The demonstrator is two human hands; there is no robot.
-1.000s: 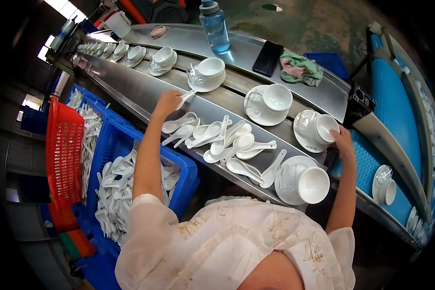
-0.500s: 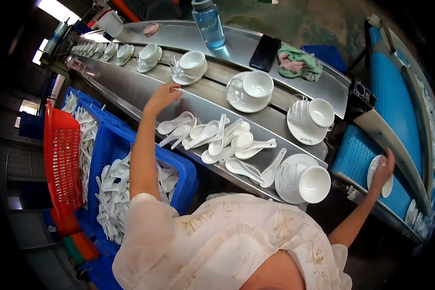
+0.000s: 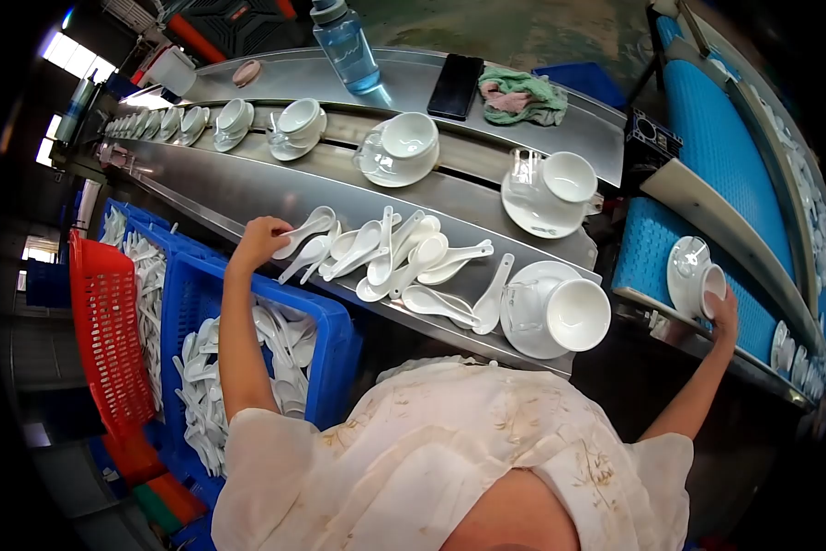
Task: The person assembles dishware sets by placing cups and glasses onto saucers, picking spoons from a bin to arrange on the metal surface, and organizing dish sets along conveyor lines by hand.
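My left hand (image 3: 264, 241) is closed, with its fingertips on the handle end of a white soup spoon (image 3: 315, 221) at the left end of a spoon pile. The other white spoons (image 3: 428, 250) lie overlapping on the metal ledge. Far to the right, my right hand (image 3: 726, 315) grips the side of a small white bowl (image 3: 712, 288). That bowl rests with a white saucer (image 3: 679, 284) and a clear glass on the blue belt (image 3: 635, 258). Another bowl (image 3: 578, 315) and glass sit on a saucer (image 3: 534, 343) at the ledge's right end.
Sets of saucer, bowl (image 3: 409, 135) and glass line the conveyor. A blue crate (image 3: 332, 342) of spoons and a red basket (image 3: 102, 321) stand at left. Behind the conveyor are a water bottle (image 3: 348, 53), a phone (image 3: 455, 87) and a cloth (image 3: 523, 97).
My left hand has come down from beside the conveyor sets to the leftmost spoon. My right hand has shifted to the bowl's side, and the bowl and glass now show. The view has turned slightly.
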